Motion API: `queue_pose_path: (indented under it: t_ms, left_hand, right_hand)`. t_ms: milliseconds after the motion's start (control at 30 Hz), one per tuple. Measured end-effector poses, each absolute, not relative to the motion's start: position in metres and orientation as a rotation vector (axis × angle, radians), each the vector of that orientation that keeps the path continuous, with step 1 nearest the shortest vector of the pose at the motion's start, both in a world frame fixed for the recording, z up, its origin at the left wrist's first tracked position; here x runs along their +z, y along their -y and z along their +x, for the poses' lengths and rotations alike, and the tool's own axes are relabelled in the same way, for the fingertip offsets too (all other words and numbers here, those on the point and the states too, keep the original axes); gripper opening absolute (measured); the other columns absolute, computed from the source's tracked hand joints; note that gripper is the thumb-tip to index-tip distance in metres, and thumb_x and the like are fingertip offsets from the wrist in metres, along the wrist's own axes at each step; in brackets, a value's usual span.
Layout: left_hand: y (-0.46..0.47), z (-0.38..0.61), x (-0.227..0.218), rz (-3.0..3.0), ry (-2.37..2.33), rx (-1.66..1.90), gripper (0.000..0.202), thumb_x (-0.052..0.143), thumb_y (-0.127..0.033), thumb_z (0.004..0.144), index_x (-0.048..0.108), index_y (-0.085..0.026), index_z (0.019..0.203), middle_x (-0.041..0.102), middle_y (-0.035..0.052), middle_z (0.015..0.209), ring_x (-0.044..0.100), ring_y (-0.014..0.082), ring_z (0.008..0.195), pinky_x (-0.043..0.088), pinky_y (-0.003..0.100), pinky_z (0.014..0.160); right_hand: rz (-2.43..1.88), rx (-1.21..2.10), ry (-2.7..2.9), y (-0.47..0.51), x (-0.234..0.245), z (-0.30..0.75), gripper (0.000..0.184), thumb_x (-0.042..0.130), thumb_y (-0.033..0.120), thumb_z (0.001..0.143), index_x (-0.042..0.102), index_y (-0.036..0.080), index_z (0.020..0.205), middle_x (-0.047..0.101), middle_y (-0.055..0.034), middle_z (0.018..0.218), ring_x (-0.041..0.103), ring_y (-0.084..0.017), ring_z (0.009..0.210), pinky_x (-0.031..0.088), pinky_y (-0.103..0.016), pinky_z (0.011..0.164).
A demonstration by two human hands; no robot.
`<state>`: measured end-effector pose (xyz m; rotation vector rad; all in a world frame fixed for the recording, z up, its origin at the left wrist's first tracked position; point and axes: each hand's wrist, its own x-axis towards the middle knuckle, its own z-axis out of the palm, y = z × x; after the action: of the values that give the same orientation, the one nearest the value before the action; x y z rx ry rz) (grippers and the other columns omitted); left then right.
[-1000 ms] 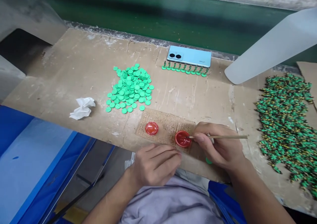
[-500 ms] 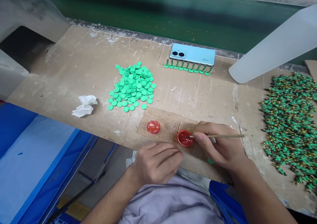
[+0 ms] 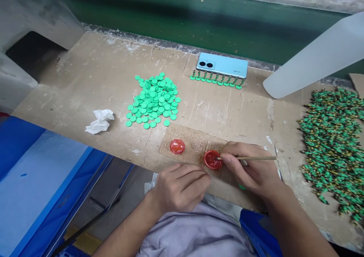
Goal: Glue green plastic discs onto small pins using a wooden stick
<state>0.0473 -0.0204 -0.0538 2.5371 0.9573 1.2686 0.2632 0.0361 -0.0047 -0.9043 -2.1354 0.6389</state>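
My right hand pinches a thin wooden stick, held nearly level, with its tip inside a small red cup of red liquid. Just left of that cup, on the same speckled brown board, sits a second small red cup with a shiny orange-red content. My left hand is closed at the table's front edge, below the cups. Its curled fingers hide whatever may be in them. Part of a green disc shows beside my right wrist.
Loose green discs are heaped left of centre. Small figures on green bases line up before a light-blue phone. A heap of green-and-dark figures lies right, near a white tube. Crumpled tissue lies left.
The stick has shifted slightly to the left, its tip still within the red cup. My left hand keeps its place, and the whole view has tilted a little.
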Motion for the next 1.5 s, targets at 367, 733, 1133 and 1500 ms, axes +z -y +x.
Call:
queue_pose_path:
  t_ms: [367, 733, 1133, 1500]
  left_hand:
    - [0.02, 0.048, -0.052, 2.539, -0.963, 1.274, 0.014, 0.058, -0.013, 0.096, 0.07, -0.014, 0.102, 0.083, 0.0041, 0.09, 0.079, 0.0182, 0.084, 0.051, 0.03, 0.06]
    - [0.021, 0.046, -0.041, 2.471, -0.809, 1.255, 0.016, 0.057, -0.014, 0.098, 0.07, -0.014, 0.107, 0.083, 0.0069, 0.093, 0.078, 0.0216, 0.088, 0.059, 0.032, 0.07]
    - [0.034, 0.099, -0.05, 2.701, -0.854, 1.033, 0.022, 0.073, -0.013, 0.095, 0.075, -0.014, 0.117, 0.081, 0.0024, 0.115, 0.068, 0.0192, 0.094, 0.05, 0.035, 0.073]
    - [0.034, 0.1, -0.049, 2.793, -0.867, 0.925, 0.025, 0.074, -0.021, 0.097, 0.075, -0.018, 0.122, 0.08, -0.0054, 0.127, 0.066, 0.018, 0.101, 0.047, 0.035, 0.074]
  right_hand:
    - [-0.874, 0.662, 2.124, -0.036, -0.005, 0.263, 0.017, 0.058, 0.02, 0.105, 0.065, 0.023, 0.091, 0.07, 0.0003, 0.07, 0.064, -0.012, 0.057, 0.049, -0.024, 0.053]
    - [-0.983, 0.674, 1.424, 0.018, 0.005, 0.3, 0.016, 0.06, 0.027, 0.104, 0.073, 0.021, 0.096, 0.062, -0.0035, 0.071, 0.062, -0.021, 0.062, 0.046, -0.037, 0.051]
    - [-1.208, 0.437, 1.316, 0.076, -0.045, 0.306, 0.019, 0.056, 0.02, 0.106, 0.064, 0.018, 0.088, 0.063, 0.0004, 0.068, 0.061, -0.013, 0.058, 0.047, -0.026, 0.05]
    - [-1.282, 0.503, 1.36, 0.077, -0.047, 0.308, 0.016, 0.057, 0.017, 0.105, 0.065, 0.02, 0.091, 0.064, 0.0009, 0.071, 0.061, -0.013, 0.06, 0.048, -0.026, 0.053]
